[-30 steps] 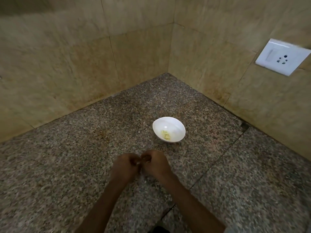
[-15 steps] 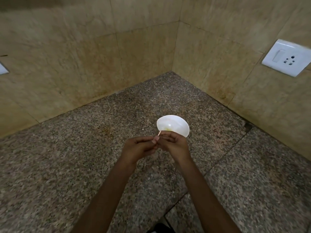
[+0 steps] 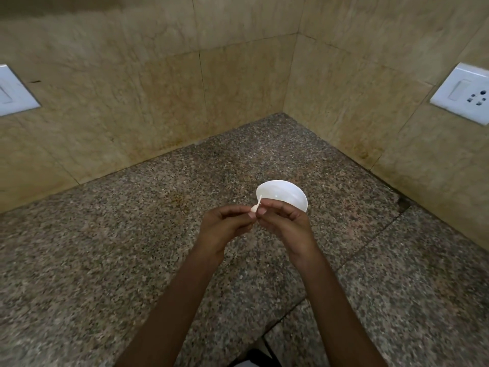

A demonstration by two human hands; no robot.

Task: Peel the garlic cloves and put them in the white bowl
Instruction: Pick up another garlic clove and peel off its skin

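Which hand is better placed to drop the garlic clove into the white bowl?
Right, probably. Both hands pinch the garlic clove, but the right hand overlaps the near rim of the white bowl, while the left hand sits beside it.

Person: both forearms bare to the near frame edge. Left hand and right hand bare; fingernails short and pale.
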